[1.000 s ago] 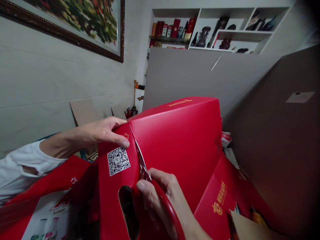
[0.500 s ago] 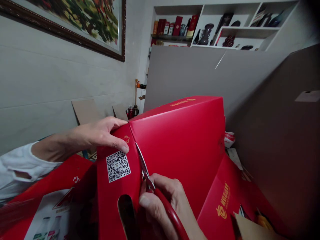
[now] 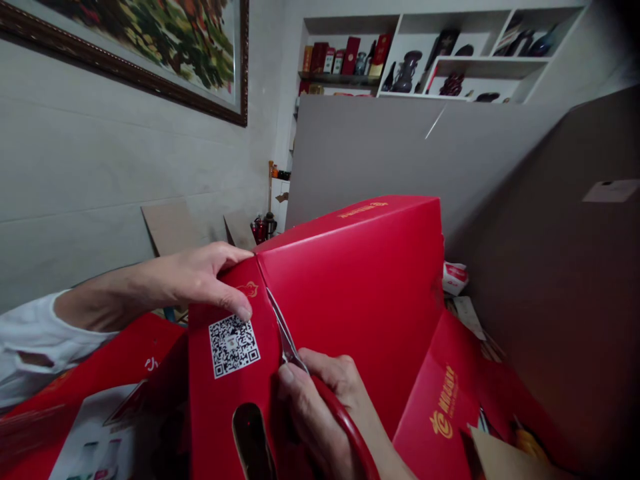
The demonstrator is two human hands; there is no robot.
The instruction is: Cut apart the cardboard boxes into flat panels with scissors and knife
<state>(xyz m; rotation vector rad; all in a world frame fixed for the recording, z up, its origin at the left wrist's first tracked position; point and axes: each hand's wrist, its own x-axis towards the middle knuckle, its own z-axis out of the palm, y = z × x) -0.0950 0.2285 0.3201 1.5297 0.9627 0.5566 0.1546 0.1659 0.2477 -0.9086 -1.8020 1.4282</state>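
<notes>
A large red cardboard box (image 3: 360,287) stands tilted in front of me, with gold print on its top edge. Its near flap (image 3: 230,373) carries a QR code and an oval handle hole. My left hand (image 3: 205,277) grips the top corner of that flap, thumb pressed just above the QR code. My right hand (image 3: 320,407) holds red-handled scissors (image 3: 287,337). Their steel blades lie along the fold between the flap and the box's big side, tips pointing up toward my left thumb.
Flattened red cartons (image 3: 95,400) lie at the lower left and another red carton (image 3: 450,400) at the lower right. A tall grey board (image 3: 560,280) leans on the right. Behind stand a grey panel (image 3: 380,147), wall shelves (image 3: 425,60) with ornaments, and a framed painting (image 3: 150,47).
The scissor blades have advanced a little up the fold. The flap and my left hand have shifted slightly, and the handle hole sits lower in view.
</notes>
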